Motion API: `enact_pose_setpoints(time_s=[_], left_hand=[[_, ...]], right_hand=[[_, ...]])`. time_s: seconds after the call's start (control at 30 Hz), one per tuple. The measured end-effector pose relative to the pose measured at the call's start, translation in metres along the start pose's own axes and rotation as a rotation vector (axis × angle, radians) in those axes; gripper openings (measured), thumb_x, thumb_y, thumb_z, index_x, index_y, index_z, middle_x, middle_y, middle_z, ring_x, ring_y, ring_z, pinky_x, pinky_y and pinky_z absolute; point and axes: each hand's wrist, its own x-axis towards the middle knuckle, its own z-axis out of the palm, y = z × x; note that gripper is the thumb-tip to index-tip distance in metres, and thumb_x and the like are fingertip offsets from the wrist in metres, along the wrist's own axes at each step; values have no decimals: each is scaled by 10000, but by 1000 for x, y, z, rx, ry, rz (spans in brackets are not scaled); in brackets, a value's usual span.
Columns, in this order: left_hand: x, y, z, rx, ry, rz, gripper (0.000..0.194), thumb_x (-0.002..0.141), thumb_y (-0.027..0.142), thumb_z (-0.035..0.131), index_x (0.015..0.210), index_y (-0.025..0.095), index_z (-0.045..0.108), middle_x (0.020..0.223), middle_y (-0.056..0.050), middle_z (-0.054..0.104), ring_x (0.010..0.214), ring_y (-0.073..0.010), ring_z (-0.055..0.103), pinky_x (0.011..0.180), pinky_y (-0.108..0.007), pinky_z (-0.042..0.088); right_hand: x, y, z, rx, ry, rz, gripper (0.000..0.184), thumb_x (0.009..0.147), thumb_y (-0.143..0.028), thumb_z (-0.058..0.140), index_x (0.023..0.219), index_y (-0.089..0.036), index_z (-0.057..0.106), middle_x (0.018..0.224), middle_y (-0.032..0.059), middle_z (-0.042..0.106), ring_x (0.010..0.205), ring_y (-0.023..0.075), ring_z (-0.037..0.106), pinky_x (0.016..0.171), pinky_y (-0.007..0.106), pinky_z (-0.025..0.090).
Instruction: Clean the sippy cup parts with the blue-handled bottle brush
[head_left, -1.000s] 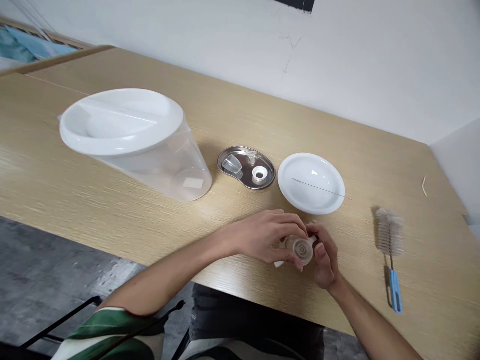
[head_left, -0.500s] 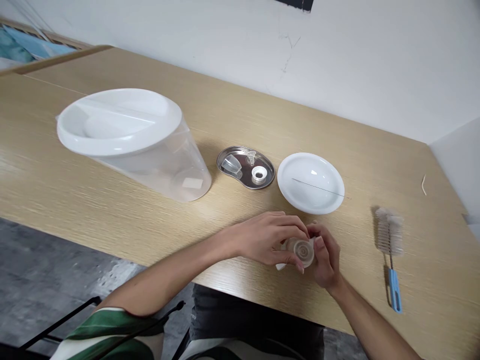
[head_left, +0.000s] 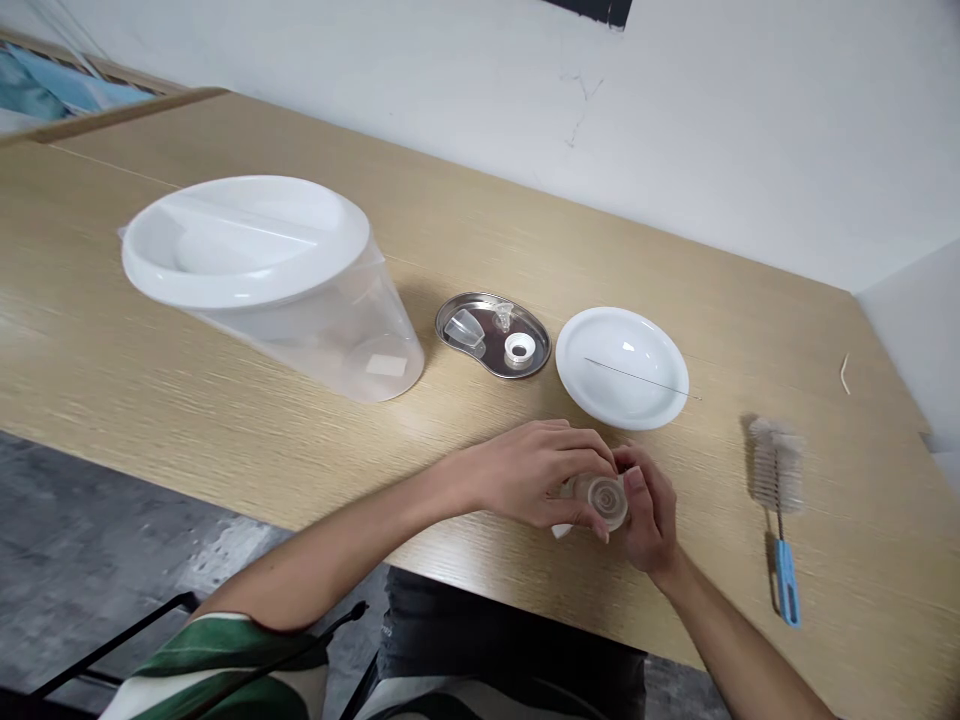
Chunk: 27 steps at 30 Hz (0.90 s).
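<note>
Left hand [head_left: 532, 472] and right hand [head_left: 651, 520] both close around a clear ribbed plastic part [head_left: 604, 502], fingers wrapped on its sides, held just above the wooden tabletop [head_left: 480, 240], with a white plastic piece [head_left: 561, 531] showing below it. Risk: smooth plastic could slip from the fingers and drop, or the white piece could come loose under twisting. Nearby, a white round lid [head_left: 621, 368], stainless kidney dish [head_left: 480, 335] holding small parts, and bottle brush [head_left: 778, 470] could get knocked.

One left hand [head_left: 529, 475], one right hand [head_left: 649, 520], one round clear plastic piece [head_left: 604, 502] gripped between them!
Beyond the grip, one steel kidney tray [head_left: 453, 345] carrying three small parts [head_left: 519, 348], one round white lid [head_left: 621, 368]; further left, one big clear white-rimmed tub [head_left: 262, 290]; right, one blue-handled bottle brush [head_left: 778, 510].
</note>
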Motion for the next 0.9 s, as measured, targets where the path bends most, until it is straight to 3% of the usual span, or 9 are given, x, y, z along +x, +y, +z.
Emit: enact_pose_setpoints(time_s=[0.37,0.9], left_hand=[[1,0,1,47,48,71,388,880,485,741,1070,152,684,1083,-81,749,892,-170,706,795,-289,525],[1,0,0,48,9,61,333,885,386,761,1092,143,665,1120,-87,739,942,-183,707,810,-287,504]], right_hand=[[4,0,0,-83,-19,-71,390,1076,-352,316,861,-205,606,757,32,571,706,183,518,649,342,420],[4,3,1,-83,-1,-86,374,1082,-310,298,872,-203,588,758,16,564,676,164,507,611,314,394]])
